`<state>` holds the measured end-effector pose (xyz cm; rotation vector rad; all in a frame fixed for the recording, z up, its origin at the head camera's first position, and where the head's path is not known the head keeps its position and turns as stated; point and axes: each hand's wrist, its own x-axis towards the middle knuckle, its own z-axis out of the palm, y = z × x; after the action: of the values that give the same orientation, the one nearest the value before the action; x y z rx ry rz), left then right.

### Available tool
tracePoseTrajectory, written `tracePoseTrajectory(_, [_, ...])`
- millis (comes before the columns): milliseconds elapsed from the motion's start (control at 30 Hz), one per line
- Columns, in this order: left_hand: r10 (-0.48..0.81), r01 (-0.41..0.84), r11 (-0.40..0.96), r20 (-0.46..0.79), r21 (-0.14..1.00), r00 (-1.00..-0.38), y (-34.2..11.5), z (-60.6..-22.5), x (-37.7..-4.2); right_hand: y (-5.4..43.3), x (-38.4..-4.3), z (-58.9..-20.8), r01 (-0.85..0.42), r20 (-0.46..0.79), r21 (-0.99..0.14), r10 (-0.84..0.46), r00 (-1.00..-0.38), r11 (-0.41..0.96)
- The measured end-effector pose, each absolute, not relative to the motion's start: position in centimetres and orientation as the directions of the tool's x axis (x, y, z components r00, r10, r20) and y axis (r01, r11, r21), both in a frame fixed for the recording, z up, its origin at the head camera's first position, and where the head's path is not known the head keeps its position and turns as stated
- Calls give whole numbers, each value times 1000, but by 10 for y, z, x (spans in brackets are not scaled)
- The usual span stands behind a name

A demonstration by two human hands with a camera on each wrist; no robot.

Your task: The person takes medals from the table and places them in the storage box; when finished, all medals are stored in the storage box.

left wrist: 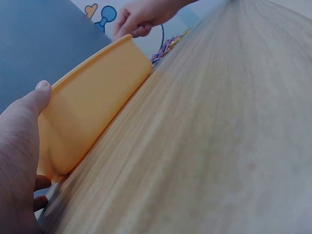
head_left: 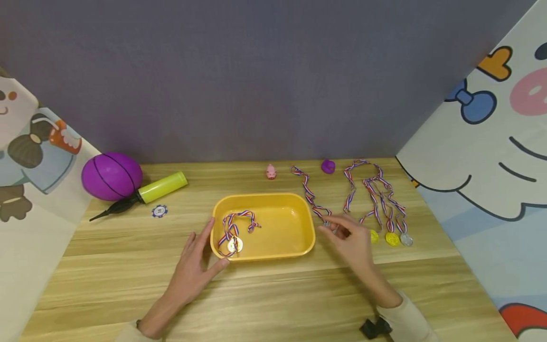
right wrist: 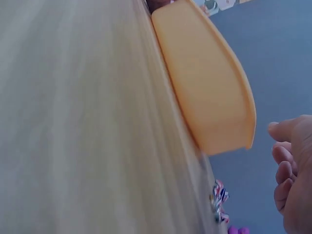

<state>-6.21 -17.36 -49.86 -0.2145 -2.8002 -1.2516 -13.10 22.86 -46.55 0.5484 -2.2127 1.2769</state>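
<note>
On a table (head_left: pixel 273 299) with pale wood grain, between three upright surfaces: at the back, a grey-blue wall (head_left: pixel 256 80) with a fine, cloth-like texture; at the left and right, a left panel (head_left: pixel 25 137) and a right panel (head_left: pixel 483 161), both smooth, with cartoon print. At mid-table, one yellow-orange tub (head_left: pixel 278 228): smooth, glossy, rectangular, with rounded corners. Inside the tub, toward the left end: one round medal (head_left: pixel 235 244) on a twisted striped ribbon (head_left: pixel 232 231) in red, white and blue.

At the near left corner of the tub: left hand (head_left: pixel 190 266), with fingers spread wide against the tub wall. Just beside the right end: right hand (head_left: pixel 354 242), with fingers loosely bent, narrow at the tips and visibly free of any load. Near those fingertips: one silver-coloured medal (head_left: pixel 326 223) on a striped ribbon.

Farther right: two yellow medals (head_left: pixel 392 239) and one pale silver disc (head_left: pixel 406 239), all round, with overlapping striped ribbons; exact ribbon count: cannot tell.

At rear centre: one pink pig figure (head_left: pixel 271 172) and one small purple toy (head_left: pixel 328 166). At left: one purple ball (head_left: pixel 112 176) with dark seam lines, one lime-and-black pump (head_left: pixel 164 187), cylindrical with a tapered nozzle, and one flat round chip (head_left: pixel 160 211).
</note>
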Motion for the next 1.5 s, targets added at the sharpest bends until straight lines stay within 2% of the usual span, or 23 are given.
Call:
tracePoseTrajectory(267, [96,145,663,108,735,-990,-174,-498,-62,245,-134,-473,-485,568,-665,-37,-822,567])
tracePoseTrajectory(533, [97,143,662,105,735,-990,-173,-498,-61,254,-135,-475,-400,487,-611,-74,-870,683])
tracePoseTrajectory(867, [94,140,654,103,743,-990,-173,-499,-61,262,-134,-481,-267,323,-486,-112,-940,833])
tracePoseTrajectory(1167, [98,145,654,107,743,-989,-173,-499,-61,262,-135,-487,-259,325,-417,-123,-938,871])
tracePoseTrajectory(1500, [104,155,654,114,740,-988,-174,-500,-62,261,-135,-489,-274,331,-410,-138,-933,870])
